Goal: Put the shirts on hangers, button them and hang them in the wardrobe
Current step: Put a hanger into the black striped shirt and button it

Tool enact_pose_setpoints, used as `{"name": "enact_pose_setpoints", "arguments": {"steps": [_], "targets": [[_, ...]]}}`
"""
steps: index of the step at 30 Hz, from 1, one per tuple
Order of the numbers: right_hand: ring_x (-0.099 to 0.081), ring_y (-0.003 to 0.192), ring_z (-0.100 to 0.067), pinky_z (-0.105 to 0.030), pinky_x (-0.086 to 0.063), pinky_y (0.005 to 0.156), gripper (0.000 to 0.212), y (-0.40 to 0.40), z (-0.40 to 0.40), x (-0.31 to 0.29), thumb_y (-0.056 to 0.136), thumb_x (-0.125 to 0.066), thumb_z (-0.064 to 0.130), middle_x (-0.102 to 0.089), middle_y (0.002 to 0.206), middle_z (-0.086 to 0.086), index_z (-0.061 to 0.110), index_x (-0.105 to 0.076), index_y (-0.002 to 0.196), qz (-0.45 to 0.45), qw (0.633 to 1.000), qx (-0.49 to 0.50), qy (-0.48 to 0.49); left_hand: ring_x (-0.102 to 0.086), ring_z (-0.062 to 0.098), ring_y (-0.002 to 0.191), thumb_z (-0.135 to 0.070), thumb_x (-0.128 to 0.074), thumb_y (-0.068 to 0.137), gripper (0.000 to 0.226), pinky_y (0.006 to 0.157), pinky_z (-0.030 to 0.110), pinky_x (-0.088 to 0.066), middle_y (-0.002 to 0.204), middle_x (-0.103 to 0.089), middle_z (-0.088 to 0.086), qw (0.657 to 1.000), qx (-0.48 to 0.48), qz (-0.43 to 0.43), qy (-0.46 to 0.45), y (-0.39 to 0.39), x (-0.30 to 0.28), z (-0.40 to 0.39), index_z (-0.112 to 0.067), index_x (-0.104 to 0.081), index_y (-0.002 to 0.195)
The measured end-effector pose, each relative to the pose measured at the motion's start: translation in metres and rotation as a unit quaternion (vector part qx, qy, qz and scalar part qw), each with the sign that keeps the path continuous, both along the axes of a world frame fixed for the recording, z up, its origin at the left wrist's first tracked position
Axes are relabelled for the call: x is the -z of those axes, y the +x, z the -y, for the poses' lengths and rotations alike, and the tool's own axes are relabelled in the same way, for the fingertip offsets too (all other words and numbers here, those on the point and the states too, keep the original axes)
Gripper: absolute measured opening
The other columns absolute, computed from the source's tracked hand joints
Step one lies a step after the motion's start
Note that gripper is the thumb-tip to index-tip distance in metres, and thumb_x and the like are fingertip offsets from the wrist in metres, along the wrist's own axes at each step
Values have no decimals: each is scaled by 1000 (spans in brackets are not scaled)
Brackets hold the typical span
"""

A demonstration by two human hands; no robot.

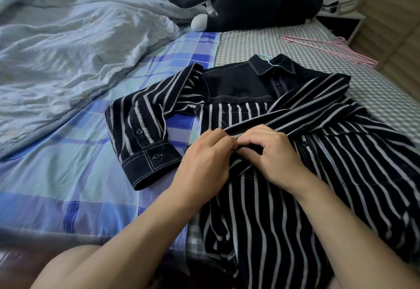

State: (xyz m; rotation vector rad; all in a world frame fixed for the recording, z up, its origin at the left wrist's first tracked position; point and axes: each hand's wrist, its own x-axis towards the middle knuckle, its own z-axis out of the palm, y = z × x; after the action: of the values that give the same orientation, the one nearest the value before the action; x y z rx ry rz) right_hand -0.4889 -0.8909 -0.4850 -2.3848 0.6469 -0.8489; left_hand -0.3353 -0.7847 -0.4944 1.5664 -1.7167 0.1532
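Head view over a bed (68, 175): my left hand (204, 159) and right hand (272, 154) meet at the middle of a black shirt with white stripes (284, 220), fingertips together, pinching the dark front edge of the cloth between them. That shirt lies flat directly under and ahead of both hands, collar (270, 66) away from me, hem toward me. One sleeve (145, 134) is folded out to the left of my left hand, its buttoned cuff resting on the blue plaid sheet; the other sleeve crosses the chest just beyond my knuckles. A pale blue hanger hook (268, 59) pokes from the collar. Pink hangers (329, 48) lie well apart at the far right, near a dark plush cat (245, 2). A rumpled quilt (68, 38) fills the left.
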Motion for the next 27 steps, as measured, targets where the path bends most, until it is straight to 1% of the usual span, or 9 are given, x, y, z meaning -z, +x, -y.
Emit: {"name": "enact_pose_setpoints", "arguments": {"steps": [3, 6, 12, 18, 20, 22, 24, 26, 27], "targets": [[-64, 94, -15, -39, -53, 87, 12, 5, -1, 7, 81, -79, 7, -71, 91, 3, 12, -78, 92, 25, 999, 25, 7, -57, 20, 80, 2, -65, 86, 14, 68, 35, -48, 92, -61, 2, 999, -24, -39, -5, -1, 4, 0, -8, -68, 96], [-62, 88, -18, -42, -52, 81, 8, 9, -4, 11, 79, -79, 6, -67, 85, 2, 10, -76, 86, 44, 998, 51, 6, -58, 18, 77, -4, -66, 86, 10, 66, 38, -50, 91, -62, -1, 996, -37, -83, -12, -2, 8, 2, -9, -67, 94], [-61, 85, -18, -35, -52, 77, 10, 15, -21, 16, 77, -80, 2, -64, 81, 2, 7, -71, 78, 106, 986, 120, -40, -60, 14, 77, 0, -71, 82, 10, 68, 33, -51, 88, -64, -3, 989, -57, -123, -58, -8, 14, 3, -6, -68, 89], [-58, 81, -23, -35, -49, 73, 14, 20, -30, 23, 75, -73, -3, -60, 79, -1, 5, -62, 72, 126, 973, 169, -95, -64, 11, 80, 0, -73, 85, 9, 72, 27, -53, 90, -68, -4, 988, -44, -129, -68, -9, 14, 2, -7, -73, 91], [-58, 80, -23, -37, -49, 71, 14, 20, -28, 25, 75, -72, -1, -59, 78, 0, 6, -61, 72, 130, 972, 176, -81, -66, 11, 84, -2, -70, 87, 10, 76, 28, -54, 93, -69, -3, 991, -24, -118, -53, -8, 12, 2, -8, -74, 95], [-57, 79, -23, -39, -49, 69, 12, 21, -26, 26, 77, -70, 2, -58, 77, 0, 6, -60, 71, 136, 972, 178, -70, -67, 7, 88, -6, -66, 91, 14, 80, 23, -53, 96, -71, -6, 991, -8, -133, -17, -6, 5, 0, -12, -76, 99], [-58, 80, -24, -39, -50, 71, 11, 21, -25, 26, 79, -70, 1, -59, 79, -2, 5, -62, 72, 141, 972, 168, -87, -67, 0, 86, -9, -64, 95, 20, 81, 16, -49, 93, -74, -12, 976, -17, -214, 45, 2, -1, -2, -21, -76, 105], [-60, 84, -24, -38, -52, 74, 12, 21, -27, 25, 81, -74, -4, -61, 83, -2, 3, -66, 76, 141, 973, 149, -104, -67, 1, 83, -10, -66, 96, 28, 82, 20, -52, 91, -75, -13, 948, -7, -297, 117, 13, -5, 0, -29, -74, 114], [-61, 86, -24, -38, -53, 76, 12, 20, -27, 24, 81, -74, -7, -63, 86, -3, 3, -68, 78, 145, 974, 140, -102, -69, 4, 86, -9, -67, 95, 31, 86, 24, -54, 94, -75, -13, 940, 14, -308, 144, 18, -7, 1, -31, -74, 117]]}}
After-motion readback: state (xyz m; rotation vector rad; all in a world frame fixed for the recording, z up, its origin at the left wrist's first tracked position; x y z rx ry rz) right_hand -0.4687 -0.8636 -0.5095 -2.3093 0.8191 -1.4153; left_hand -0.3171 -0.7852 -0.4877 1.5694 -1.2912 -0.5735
